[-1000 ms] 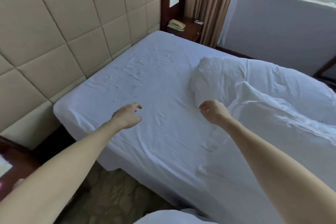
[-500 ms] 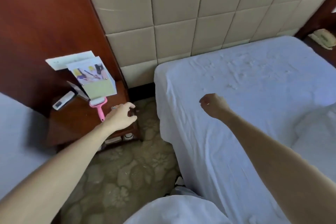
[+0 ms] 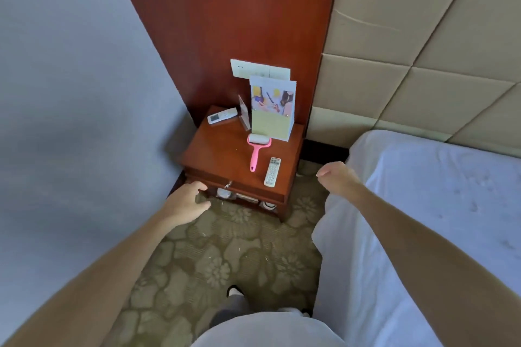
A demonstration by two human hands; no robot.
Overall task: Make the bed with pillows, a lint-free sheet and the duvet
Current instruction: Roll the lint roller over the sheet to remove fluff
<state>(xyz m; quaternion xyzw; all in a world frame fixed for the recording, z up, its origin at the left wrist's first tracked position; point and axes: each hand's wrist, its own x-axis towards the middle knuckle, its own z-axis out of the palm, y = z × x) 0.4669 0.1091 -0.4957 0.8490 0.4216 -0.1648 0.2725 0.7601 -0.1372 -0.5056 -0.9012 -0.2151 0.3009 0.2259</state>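
The white sheet [image 3: 437, 191] lies spread over the bed at the right, lightly creased, its corner hanging down to the flowered carpet [image 3: 225, 256] below the padded beige headboard [image 3: 423, 51]. Left of the bed, a small red-brown wooden bench [image 3: 220, 155] stands against a wood wall panel [image 3: 239, 22].

A pink lint roller [image 3: 256, 152] lies near the bench's middle, with its white roll toward the back edge and its handle toward the front. Just right of the handle, by the front right corner, lies a white remote [image 3: 272, 171]. A second white remote [image 3: 222, 116] sits at the back left corner. A picture card [image 3: 272, 110] stands upright along the back edge; its print is too blurred to read, as are the remotes' button labels.

The left hand [image 3: 187, 201] hovers before the bench's front left corner, fingers loosely spread and holding nothing. The right hand [image 3: 337, 177] hangs loosely curled and empty between the bench and the bed's corner.
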